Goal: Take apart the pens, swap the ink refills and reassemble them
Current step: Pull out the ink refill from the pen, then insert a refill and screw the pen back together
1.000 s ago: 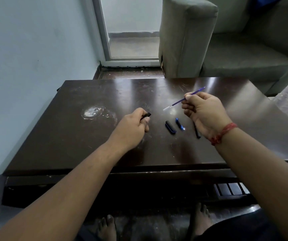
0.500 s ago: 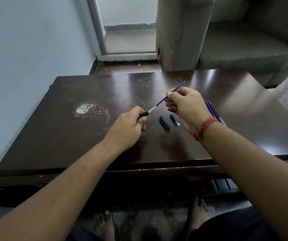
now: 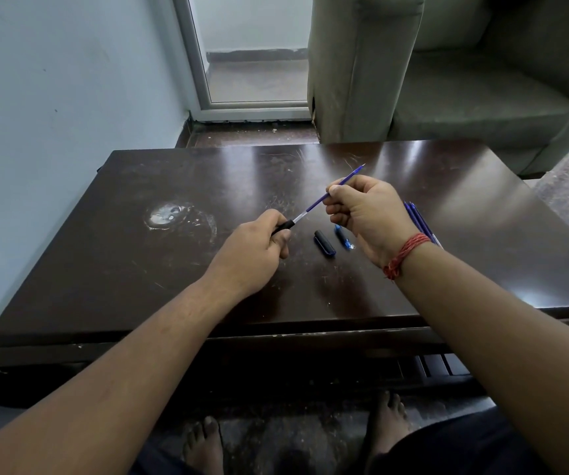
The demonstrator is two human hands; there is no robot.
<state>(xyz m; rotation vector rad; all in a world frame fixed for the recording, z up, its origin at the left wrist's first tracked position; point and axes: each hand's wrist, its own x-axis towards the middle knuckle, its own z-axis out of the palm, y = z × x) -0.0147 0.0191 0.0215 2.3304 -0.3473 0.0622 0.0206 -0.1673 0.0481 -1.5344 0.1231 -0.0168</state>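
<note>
Two bare forearms reach over a dark wooden table point(image 3: 139, 269). The left hand point(image 3: 252, 252) curls around a black pen barrel point(image 3: 285, 226). The right hand point(image 3: 365, 210), raised, pinches a blue ink refill point(image 3: 314, 204) whose lower end meets the barrel. A black cap point(image 3: 324, 243) and small blue piece point(image 3: 342, 237) lie between the hands; more blue pens point(image 3: 417, 217) lie behind the right wrist.
</note>
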